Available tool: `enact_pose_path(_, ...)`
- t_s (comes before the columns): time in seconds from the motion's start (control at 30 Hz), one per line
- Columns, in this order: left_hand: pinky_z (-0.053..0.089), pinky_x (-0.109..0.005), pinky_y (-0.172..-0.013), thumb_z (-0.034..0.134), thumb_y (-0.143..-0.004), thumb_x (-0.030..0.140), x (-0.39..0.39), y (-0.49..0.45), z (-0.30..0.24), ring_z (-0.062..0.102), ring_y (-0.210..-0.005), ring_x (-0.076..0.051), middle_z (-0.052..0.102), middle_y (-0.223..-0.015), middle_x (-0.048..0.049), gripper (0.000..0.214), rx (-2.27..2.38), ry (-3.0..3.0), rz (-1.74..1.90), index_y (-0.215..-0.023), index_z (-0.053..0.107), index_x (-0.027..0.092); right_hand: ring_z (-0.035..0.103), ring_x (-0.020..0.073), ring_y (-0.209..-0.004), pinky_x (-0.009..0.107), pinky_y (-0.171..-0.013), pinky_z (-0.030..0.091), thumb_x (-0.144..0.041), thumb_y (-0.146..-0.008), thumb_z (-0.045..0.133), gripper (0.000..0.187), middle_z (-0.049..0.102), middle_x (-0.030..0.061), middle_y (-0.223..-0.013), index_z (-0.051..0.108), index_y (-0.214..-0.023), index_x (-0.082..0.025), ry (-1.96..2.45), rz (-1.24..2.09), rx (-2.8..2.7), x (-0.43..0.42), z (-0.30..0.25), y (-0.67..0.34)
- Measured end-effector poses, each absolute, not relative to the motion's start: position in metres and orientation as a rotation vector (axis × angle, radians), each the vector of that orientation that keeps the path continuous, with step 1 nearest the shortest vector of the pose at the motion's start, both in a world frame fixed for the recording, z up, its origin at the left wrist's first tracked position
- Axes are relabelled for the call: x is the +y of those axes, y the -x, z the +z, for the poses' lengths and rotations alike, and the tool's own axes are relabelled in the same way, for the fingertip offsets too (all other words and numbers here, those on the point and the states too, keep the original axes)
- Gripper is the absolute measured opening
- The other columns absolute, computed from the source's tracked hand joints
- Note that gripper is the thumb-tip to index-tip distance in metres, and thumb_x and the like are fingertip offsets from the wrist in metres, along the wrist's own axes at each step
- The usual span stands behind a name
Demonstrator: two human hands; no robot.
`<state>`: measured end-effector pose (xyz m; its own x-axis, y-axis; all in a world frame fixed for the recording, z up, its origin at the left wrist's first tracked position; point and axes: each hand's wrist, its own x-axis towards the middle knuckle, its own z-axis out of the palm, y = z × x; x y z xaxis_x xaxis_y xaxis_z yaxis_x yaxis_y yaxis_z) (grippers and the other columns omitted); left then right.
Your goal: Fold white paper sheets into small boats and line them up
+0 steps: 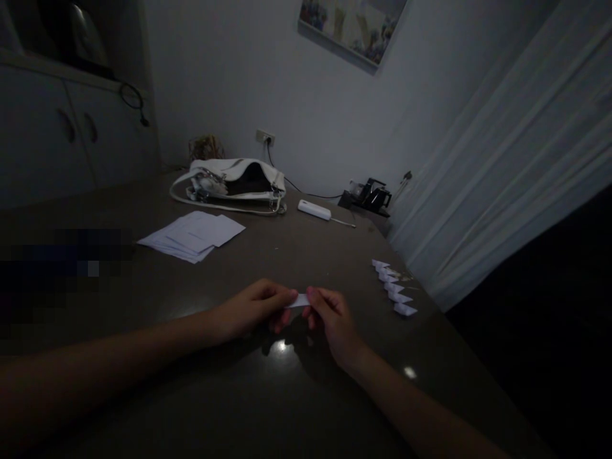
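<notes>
Between my two hands is a small folded piece of white paper (299, 300), held just above the dark table. My left hand (258, 305) pinches its left end, thumb on top and fingers curled beneath. At the other end, my right hand (333, 319) grips it the same way, its thumb pressed on the paper. Most of the paper is covered by my fingers, so its full shape is hidden. To the right stands a row of several small folded paper boats (396, 288). Loose white sheets (196, 234) lie in an untidy stack at the left.
A white handbag (234, 167) sits open at the back of the glossy table (296, 255). Beside it lies a white device (314, 210) with a short cable. A black kettle (375, 196) stands beyond the far right edge, near a white curtain (459, 172).
</notes>
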<state>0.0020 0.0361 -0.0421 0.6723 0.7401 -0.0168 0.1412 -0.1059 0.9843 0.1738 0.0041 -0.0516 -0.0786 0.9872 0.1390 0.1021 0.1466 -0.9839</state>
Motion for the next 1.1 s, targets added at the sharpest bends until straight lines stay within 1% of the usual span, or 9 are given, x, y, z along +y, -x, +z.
enact_pose_path(0.17, 0.031, -0.021, -0.048, 0.042, -0.083, 0.058, 0.0365, -0.003, -0.0436, 0.042, -0.048, -0.01, 0.047, -0.05, 0.0023, 0.051, 0.716, -1.707, 0.62, -0.057, 0.052, 0.015, 0.039, 0.0065, -0.041, 0.019, -0.042, 0.03, -0.052, -0.079, 0.057, 0.044, 0.048, -0.0021, -0.047, 0.057, -0.054, -0.016, 1.093, 1.135, -1.317, 0.0055, -0.0525, -0.1732)
enact_pose_path(0.27, 0.031, -0.02, -0.047, 0.043, -0.082, 0.059, 0.036, -0.0031, -0.0428, 0.042, -0.048, -0.01, 0.047, -0.051, 0.0026, 0.051, 0.705, -1.72, 0.608, -0.058, 0.053, 0.015, 0.043, 0.0069, -0.043, 0.019, -0.044, 0.033, -0.052, -0.079, 0.058, 0.041, 0.053, -0.0013, -0.052, 0.06, -0.06, -0.016, 1.069, 1.185, -1.405, 0.006, -0.053, -0.1728)
enact_pose_path(0.37, 0.032, -0.02, -0.047, 0.043, -0.083, 0.057, 0.0349, -0.0026, -0.0415, 0.043, -0.048, -0.01, 0.048, -0.052, 0.0022, 0.05, 0.686, -1.704, 0.592, -0.06, 0.055, 0.015, 0.044, 0.0074, -0.044, 0.02, -0.045, 0.032, -0.05, -0.081, 0.057, 0.04, 0.052, -0.0016, -0.05, 0.062, -0.061, -0.015, 1.062, 1.183, -1.534, 0.0062, -0.0534, -0.173)
enact_pose_path(0.47, 0.031, -0.021, -0.047, 0.041, -0.085, 0.056, 0.0342, -0.0019, -0.041, 0.043, -0.048, -0.01, 0.049, -0.051, 0.0017, 0.051, 0.721, -1.677, 0.612, -0.06, 0.056, 0.015, 0.042, 0.0072, -0.043, 0.02, -0.045, 0.031, -0.047, -0.082, 0.056, 0.04, 0.049, -0.0024, -0.047, 0.061, -0.059, -0.015, 1.079, 1.16, -1.504, 0.0063, -0.0531, -0.174)
enact_pose_path(0.6, 0.034, -0.021, -0.049, 0.04, -0.085, 0.057, 0.0358, -0.0016, -0.0429, 0.043, -0.047, -0.01, 0.047, -0.049, 0.0023, 0.052, 0.729, -1.679, 0.642, -0.056, 0.05, 0.016, 0.037, 0.0059, -0.04, 0.019, -0.042, 0.026, -0.045, -0.078, 0.06, 0.036, 0.046, -0.0039, -0.044, 0.059, -0.057, -0.015, 1.137, 1.14, -1.38, 0.0054, -0.052, -0.1739)
enact_pose_path(0.7, 0.034, -0.021, -0.048, 0.041, -0.083, 0.059, 0.0375, -0.0016, -0.0441, 0.043, -0.046, -0.01, 0.047, -0.048, 0.0027, 0.051, 0.703, -1.683, 0.624, -0.056, 0.049, 0.016, 0.037, 0.0057, -0.039, 0.019, -0.041, 0.025, -0.046, -0.076, 0.061, 0.038, 0.046, -0.0038, -0.043, 0.058, -0.055, -0.015, 1.158, 1.125, -1.341, 0.005, -0.0521, -0.1715)
enact_pose_path(0.83, 0.033, -0.021, -0.047, 0.041, -0.084, 0.057, 0.0367, -0.0012, -0.043, 0.041, -0.044, -0.009, 0.047, -0.045, 0.0022, 0.053, 0.738, -1.652, 0.643, -0.053, 0.049, 0.015, 0.039, 0.0062, -0.039, 0.02, -0.042, 0.028, -0.053, -0.078, 0.055, 0.045, 0.05, -0.0019, -0.046, 0.057, -0.054, -0.015, 1.134, 1.129, -1.226, 0.0064, -0.0538, -0.1692)
enact_pose_path(0.93, 0.033, -0.021, -0.047, 0.041, -0.085, 0.054, 0.0346, -0.0009, -0.0416, 0.041, -0.044, -0.009, 0.048, -0.045, 0.0013, 0.054, 0.737, -1.647, 0.642, -0.049, 0.05, 0.014, 0.039, 0.0062, -0.038, 0.02, -0.042, 0.028, -0.054, -0.079, 0.053, 0.048, 0.048, -0.0018, -0.045, 0.056, -0.052, -0.015, 1.151, 1.117, -1.313, 0.0062, -0.0536, -0.1698)
enact_pose_path(1.1, 0.035, -0.019, -0.048, 0.049, -0.083, 0.051, 0.0327, -0.0014, -0.0389, 0.045, -0.05, -0.009, 0.054, -0.056, 0.0008, 0.045, 0.628, -1.633, 0.53, -0.07, 0.064, 0.011, 0.04, 0.0065, -0.036, 0.02, -0.04, 0.028, -0.06, -0.08, 0.048, 0.052, 0.049, -0.0014, -0.044, 0.054, -0.053, -0.015, 1.088, 1.138, -1.567, 0.0013, -0.0508, -0.1701)
